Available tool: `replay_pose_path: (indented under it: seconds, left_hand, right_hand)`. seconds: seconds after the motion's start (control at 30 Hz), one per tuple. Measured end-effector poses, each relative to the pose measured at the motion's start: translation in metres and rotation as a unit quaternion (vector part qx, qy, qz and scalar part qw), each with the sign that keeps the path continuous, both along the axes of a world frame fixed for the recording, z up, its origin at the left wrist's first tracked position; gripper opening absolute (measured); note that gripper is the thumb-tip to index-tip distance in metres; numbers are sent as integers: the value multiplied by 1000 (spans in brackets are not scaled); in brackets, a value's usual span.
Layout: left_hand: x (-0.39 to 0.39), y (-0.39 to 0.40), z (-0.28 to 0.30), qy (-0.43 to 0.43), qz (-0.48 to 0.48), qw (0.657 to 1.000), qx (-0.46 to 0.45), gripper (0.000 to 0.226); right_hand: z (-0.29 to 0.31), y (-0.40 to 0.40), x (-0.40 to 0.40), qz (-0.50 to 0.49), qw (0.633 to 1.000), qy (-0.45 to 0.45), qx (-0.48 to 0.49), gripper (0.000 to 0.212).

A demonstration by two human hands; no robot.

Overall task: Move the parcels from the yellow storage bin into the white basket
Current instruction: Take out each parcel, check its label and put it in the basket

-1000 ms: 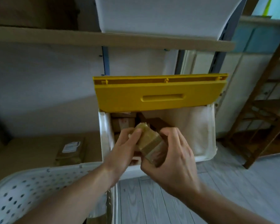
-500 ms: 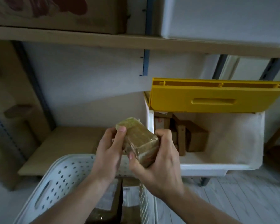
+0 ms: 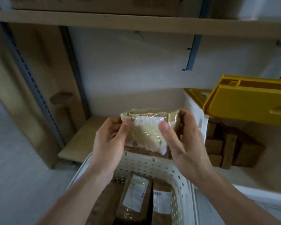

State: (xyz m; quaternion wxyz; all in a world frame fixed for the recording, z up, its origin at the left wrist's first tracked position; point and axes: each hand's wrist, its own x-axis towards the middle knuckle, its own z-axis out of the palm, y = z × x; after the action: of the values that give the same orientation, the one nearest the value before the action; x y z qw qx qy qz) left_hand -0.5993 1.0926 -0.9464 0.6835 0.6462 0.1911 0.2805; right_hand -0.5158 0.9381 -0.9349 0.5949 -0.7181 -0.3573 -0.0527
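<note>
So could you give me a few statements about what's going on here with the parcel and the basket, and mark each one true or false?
1. Both hands hold the taped parcel. True: the left hand and the right hand grip it from either side.
2. The white basket has no parcels in it. False: several brown parcels with white labels lie inside.
3. The yellow lid of the storage bin is raised. True.
4. The storage bin has been cleared of parcels. False: brown parcels still sit under the lid.
5. The held parcel already rests on the basket floor. False: it is held up over the basket's far rim.
</note>
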Motion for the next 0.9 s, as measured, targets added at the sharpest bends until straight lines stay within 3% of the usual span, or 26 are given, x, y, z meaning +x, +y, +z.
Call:
replay_pose_path:
  seconds: [0.1, 0.27, 0.37, 0.47, 0.9]
  left_hand:
    - [-4, 8, 3, -15, 2, 1000, 22, 41]
    - [-9, 21, -10, 0, 14, 999, 49, 50]
    - [-11, 25, -13, -9, 29, 995, 91, 39]
    - [-12, 28, -12, -19, 23, 994, 109, 34]
    - [-6, 32, -18, -7, -74, 997, -24, 60]
  right_hand:
    - [4, 9, 6, 28, 996, 70, 44, 45]
    - [-4, 20, 10, 35, 995, 96, 10, 35]
    - [-8, 22, 15, 59, 992, 113, -15, 47]
    - [-9, 25, 18, 74, 980, 187, 8, 41]
    - [-9, 33, 18, 76, 974, 213, 23, 32]
